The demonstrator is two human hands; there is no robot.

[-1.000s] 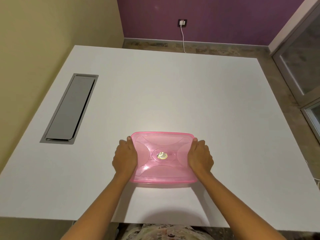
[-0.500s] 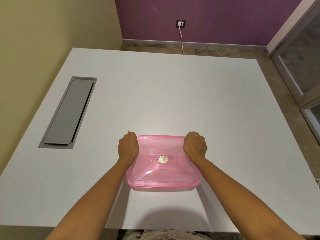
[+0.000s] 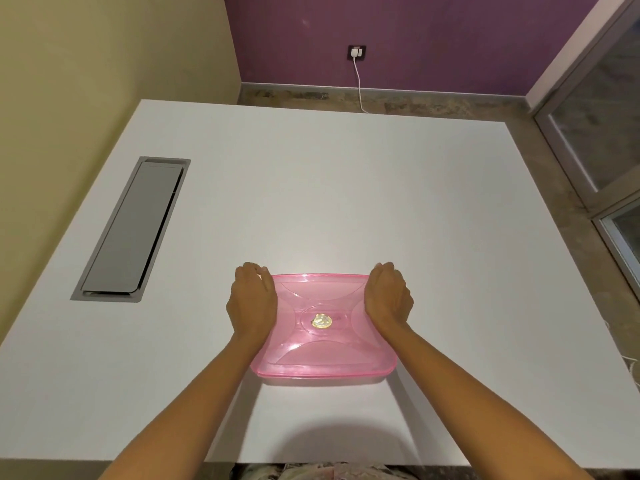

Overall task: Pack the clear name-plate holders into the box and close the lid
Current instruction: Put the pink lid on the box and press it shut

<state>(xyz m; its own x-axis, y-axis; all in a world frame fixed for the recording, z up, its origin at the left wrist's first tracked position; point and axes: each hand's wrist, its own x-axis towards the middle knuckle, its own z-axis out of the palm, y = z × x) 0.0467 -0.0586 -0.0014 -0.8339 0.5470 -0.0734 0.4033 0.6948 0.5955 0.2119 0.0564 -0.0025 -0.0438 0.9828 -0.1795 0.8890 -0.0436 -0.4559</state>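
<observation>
pressing down on the far corners of the pink lid [image 3: 323, 323], the two hands sit one on each side of it in the head view, the only view there is. the left hand [image 3: 252, 301] covers the far left corner, the right hand [image 3: 388, 297] covers the far right corner. both hands lie palm down with fingers curled over the far edge; they grasp nothing, they only bear on the lid, and i cannot tell how far the fingertips wrap below the rim.

the box [image 3: 322, 370] stands on the white table [image 3: 346, 202], close to the near edge and directly before the person. its long axis goes left to right, across the body, so each hand is equally near to its own end and neither must cross over. the near long edge of the lid is free of any hand; it lies toward the person from both grips. i judge that the next press must come back along the short sides toward this near edge.

counting: one box, one lid, two hands, one round gold sticker [image 3: 322, 321] at the lid centre. of name-plate holders i count none outside on the table; through the tinted lid i cannot make them out. further left is one grey cable hatch [image 3: 133, 230], well apart.
</observation>
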